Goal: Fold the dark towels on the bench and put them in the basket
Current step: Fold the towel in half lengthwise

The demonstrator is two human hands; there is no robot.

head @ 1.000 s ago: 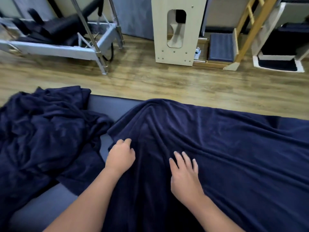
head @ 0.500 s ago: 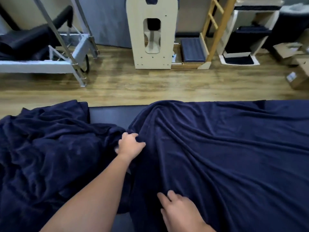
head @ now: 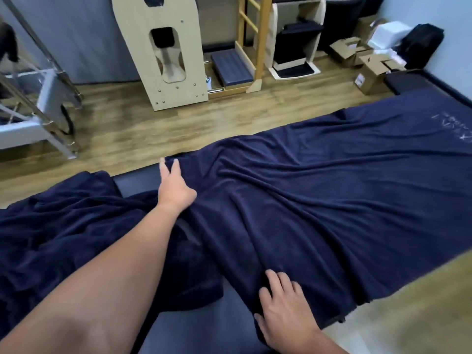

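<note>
Your left hand (head: 175,189) rests with fingers straight on the far edge of the wrinkled navy plush towel (head: 319,200) spread across the dark padded tabletop (head: 204,325). Your right hand (head: 283,310) presses flat, fingers spread, on its near edge. A second navy towel (head: 63,226) lies crumpled at left.

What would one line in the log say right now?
step: spreading towel on bench | left hand: flat at far corner | right hand: flat on near edge | pile: crumpled, left | basket: unseen

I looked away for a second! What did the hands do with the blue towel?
The left hand slid out to the spread towel's far edge; the right hand drew back to its near edge. Both press flat, gripping nothing. The crumpled towel stayed put.
</note>
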